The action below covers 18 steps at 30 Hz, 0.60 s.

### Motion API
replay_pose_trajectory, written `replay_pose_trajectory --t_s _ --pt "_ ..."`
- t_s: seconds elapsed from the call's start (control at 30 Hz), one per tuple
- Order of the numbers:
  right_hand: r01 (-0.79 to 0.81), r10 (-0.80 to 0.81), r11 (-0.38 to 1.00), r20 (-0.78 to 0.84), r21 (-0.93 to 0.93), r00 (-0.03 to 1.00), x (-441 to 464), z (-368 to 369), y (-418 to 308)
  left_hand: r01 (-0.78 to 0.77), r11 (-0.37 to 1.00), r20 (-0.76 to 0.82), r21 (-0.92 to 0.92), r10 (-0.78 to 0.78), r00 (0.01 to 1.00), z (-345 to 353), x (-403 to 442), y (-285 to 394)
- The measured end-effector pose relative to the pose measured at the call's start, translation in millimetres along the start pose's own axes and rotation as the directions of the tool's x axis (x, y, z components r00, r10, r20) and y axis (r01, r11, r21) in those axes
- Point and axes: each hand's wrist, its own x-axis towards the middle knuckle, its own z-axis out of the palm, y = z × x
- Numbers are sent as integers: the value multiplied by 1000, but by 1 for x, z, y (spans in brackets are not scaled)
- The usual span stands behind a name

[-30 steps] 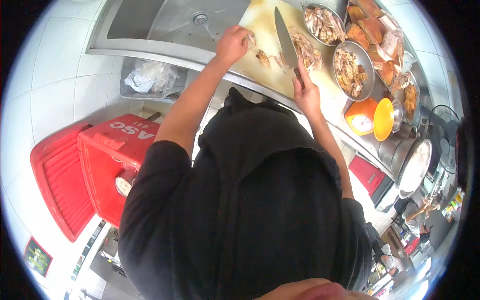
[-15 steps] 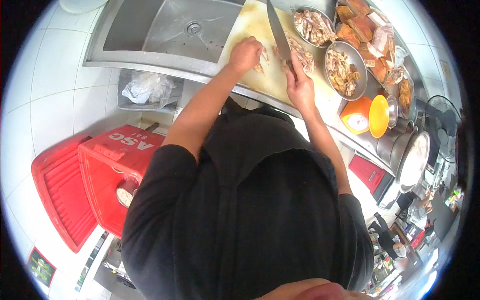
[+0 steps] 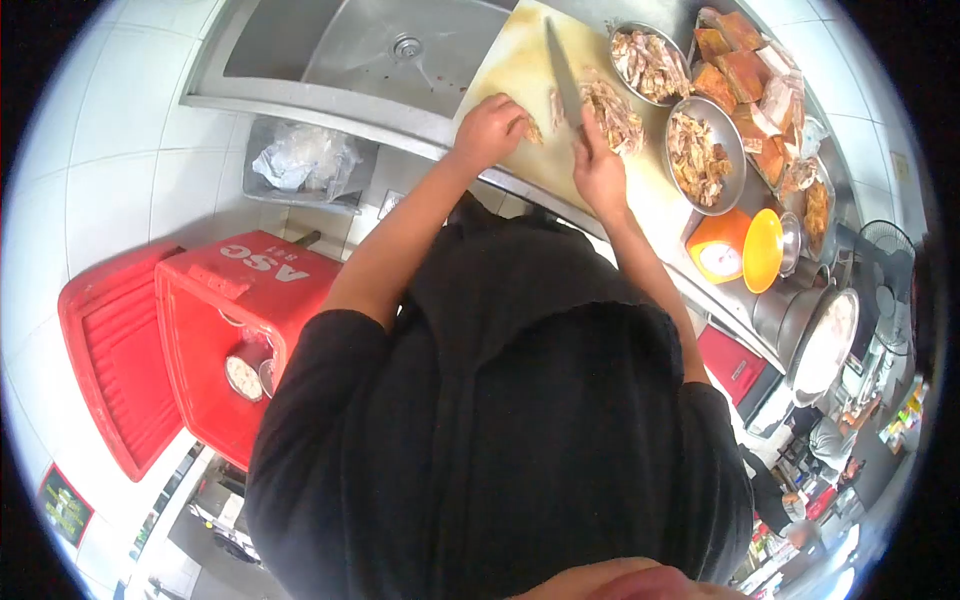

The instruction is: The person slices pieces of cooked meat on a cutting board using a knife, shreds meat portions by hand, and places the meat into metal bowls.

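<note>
Forearms [image 3: 415,228] outstretched — left hand [image 3: 490,130] curled, right hand [image 3: 601,174] gripping

"ASC 841" [image 3: 264,261] on red box [image 3: 232,290]

Head-worn view (fisheye), facing down, near

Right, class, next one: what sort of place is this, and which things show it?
Probably a commercial kitchen, perhaps a restaurant's: there is a steel sink, a large cutting board with chopped meat on it, and an orange dial scale.
</note>
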Motion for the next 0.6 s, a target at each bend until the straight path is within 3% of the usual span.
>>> replay_pose_trajectory --t_s 0.03,0.17,0.27,0.47,0.6 --pt "-97 96 995 48 17 994 -2 -8 -5 -14 1000 8 2 14 1000 -1 -6 1" --pt "-61 47 991 118 116 992 -15 -8 -6 -85 996 33 15 85 996 4 -5 0" --pt "-168 139 967 157 191 978 -24 -7 -11 -90 996 39 16 89 995 3 -3 2" --pt "-226 187 964 245 143 951 -33 -10 -6 -98 994 72 43 95 993 10 -4 -2" --pt "-92 88 988 40 126 995 -33 -2 17 -131 990 93 46 126 988 15 2 3"
